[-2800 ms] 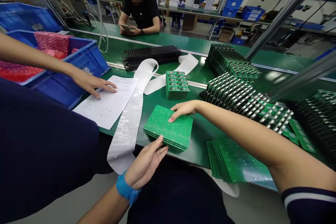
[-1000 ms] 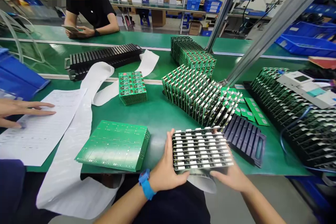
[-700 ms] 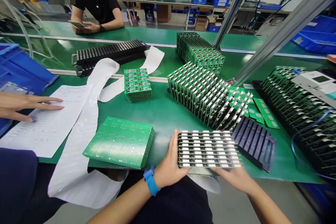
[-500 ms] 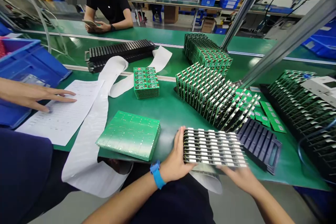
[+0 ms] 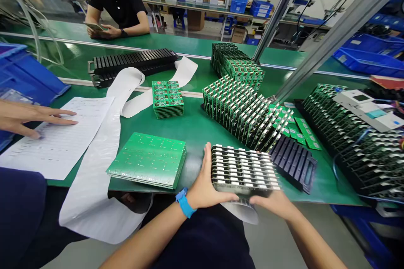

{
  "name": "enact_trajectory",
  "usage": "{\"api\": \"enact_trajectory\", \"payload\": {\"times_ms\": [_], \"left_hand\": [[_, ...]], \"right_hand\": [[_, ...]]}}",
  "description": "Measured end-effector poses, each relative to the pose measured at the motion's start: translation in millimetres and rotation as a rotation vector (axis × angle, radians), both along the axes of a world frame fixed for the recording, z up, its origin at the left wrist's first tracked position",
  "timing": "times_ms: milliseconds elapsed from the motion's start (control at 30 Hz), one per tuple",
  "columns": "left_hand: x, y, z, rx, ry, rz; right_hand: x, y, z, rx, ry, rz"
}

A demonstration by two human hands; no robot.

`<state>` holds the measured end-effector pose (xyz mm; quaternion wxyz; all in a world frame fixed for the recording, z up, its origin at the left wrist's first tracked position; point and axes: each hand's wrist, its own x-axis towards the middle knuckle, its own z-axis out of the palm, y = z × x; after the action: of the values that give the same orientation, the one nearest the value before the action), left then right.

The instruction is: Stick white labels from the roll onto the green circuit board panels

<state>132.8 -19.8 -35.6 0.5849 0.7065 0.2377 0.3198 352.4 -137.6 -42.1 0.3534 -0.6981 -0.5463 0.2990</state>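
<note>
A stack of circuit boards (image 5: 244, 168) with rows of white parts along its edges is held between my hands at the front of the bench. My left hand (image 5: 205, 183), with a blue band on the wrist, grips the stack's left end, fingers up its side and thumb along the bottom. My right hand (image 5: 276, 204) grips the lower right part, its thumb below the near edge and its fingers mostly hidden behind the boards. Left of them lies a stack of bare green panels (image 5: 148, 157). Boards standing in a black rack (image 5: 243, 109) are just behind.
A smaller board stack (image 5: 168, 98) sits mid-bench. A black slotted tray (image 5: 293, 164) lies right, near another loaded rack (image 5: 356, 134). Another person's hand (image 5: 34, 117) rests on a printed sheet (image 5: 59, 147) beside a long paper strip (image 5: 94, 168). A metal post (image 5: 328, 33) slants across the right.
The view has shifted, so the bench items appear further left. My right thumb has moved inward under the board stack, which stays between both hands. The other person's hand stays on the sheet.
</note>
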Motion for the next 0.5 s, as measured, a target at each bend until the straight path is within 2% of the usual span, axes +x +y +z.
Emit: {"api": "enact_trajectory", "payload": {"times_ms": [133, 300, 500], "left_hand": [[2, -1, 11.8, -0.135, -0.186, 0.059], [19, 9, 32.0, -0.481, -0.164, 0.255], [27, 15, 45.3, -0.695, -0.159, 0.363]], "right_hand": [[0, 2, -3.3, 0.012, -0.014, -0.031], [-4, -1, -7.3, 0.069, 0.058, 0.0], [-12, -5, -7.0, 0.102, 0.01, -0.054]]}}
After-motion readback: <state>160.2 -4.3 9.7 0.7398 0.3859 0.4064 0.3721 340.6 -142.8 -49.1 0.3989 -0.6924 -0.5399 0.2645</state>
